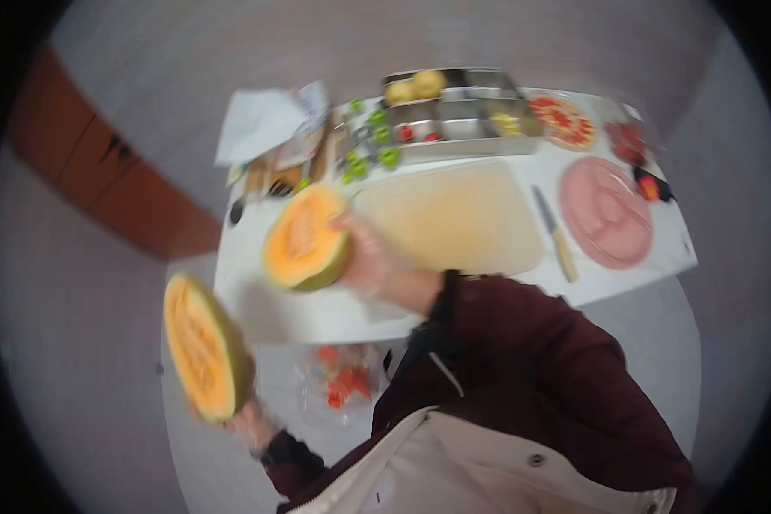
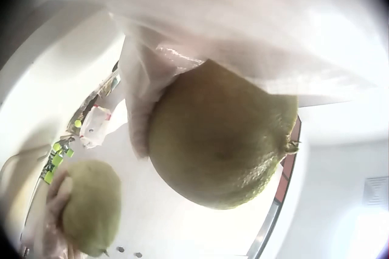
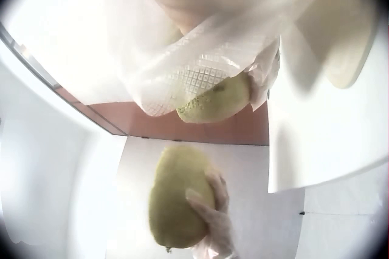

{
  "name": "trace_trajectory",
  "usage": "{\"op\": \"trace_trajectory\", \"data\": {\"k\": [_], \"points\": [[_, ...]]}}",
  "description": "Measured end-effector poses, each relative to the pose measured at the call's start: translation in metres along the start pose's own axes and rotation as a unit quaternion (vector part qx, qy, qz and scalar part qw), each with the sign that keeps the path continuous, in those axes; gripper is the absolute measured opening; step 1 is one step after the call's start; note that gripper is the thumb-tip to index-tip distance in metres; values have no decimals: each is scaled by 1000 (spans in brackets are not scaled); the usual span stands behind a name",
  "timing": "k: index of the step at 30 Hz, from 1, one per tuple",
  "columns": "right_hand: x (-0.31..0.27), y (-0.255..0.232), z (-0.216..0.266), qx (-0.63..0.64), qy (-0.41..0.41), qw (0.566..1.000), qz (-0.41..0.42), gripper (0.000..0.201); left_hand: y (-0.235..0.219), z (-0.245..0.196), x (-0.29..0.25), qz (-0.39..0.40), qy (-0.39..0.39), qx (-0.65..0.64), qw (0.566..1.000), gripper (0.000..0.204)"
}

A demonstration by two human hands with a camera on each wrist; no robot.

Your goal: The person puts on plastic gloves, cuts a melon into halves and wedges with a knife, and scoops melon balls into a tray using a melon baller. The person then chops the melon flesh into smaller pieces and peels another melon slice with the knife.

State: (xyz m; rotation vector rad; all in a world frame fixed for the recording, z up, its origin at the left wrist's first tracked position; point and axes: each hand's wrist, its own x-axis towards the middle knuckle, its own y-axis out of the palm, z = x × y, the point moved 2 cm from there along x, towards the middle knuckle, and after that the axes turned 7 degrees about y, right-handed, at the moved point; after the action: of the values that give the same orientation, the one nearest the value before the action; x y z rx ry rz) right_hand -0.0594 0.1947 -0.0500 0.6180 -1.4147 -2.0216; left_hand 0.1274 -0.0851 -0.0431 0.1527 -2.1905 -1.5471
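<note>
Left grip (image 2: 161,55) around melon half (image 2: 219,137)

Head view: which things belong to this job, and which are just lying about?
Job: left hand holding one melon half; right hand holding another melon half; likely cutting board, knife.

Seemingly just lying about: pink divided plate, compartmented metal tray, white paper.

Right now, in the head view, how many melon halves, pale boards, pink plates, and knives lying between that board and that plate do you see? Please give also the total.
Melon halves: 2
Pale board: 1
Pink plate: 1
Knife: 1
Total: 5
</note>
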Motion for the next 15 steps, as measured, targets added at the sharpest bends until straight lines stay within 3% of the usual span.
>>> {"op": "trace_trajectory", "data": {"k": [2,4,8,15], "points": [[29,-11,-14,56,20,998,-19,72,36,14,1,-57,-5,-23,998,99],[42,-12,-14,71,13,997,-25,68,56,26,4,-22,-58,-56,997,100],[33,6,-11,50,4,989,-141,67,46,22,11,41,-149,-73,985,103],[29,15,-9,-68,0,965,-252,64,58,42,22,-6,-123,-63,990,101]]}}
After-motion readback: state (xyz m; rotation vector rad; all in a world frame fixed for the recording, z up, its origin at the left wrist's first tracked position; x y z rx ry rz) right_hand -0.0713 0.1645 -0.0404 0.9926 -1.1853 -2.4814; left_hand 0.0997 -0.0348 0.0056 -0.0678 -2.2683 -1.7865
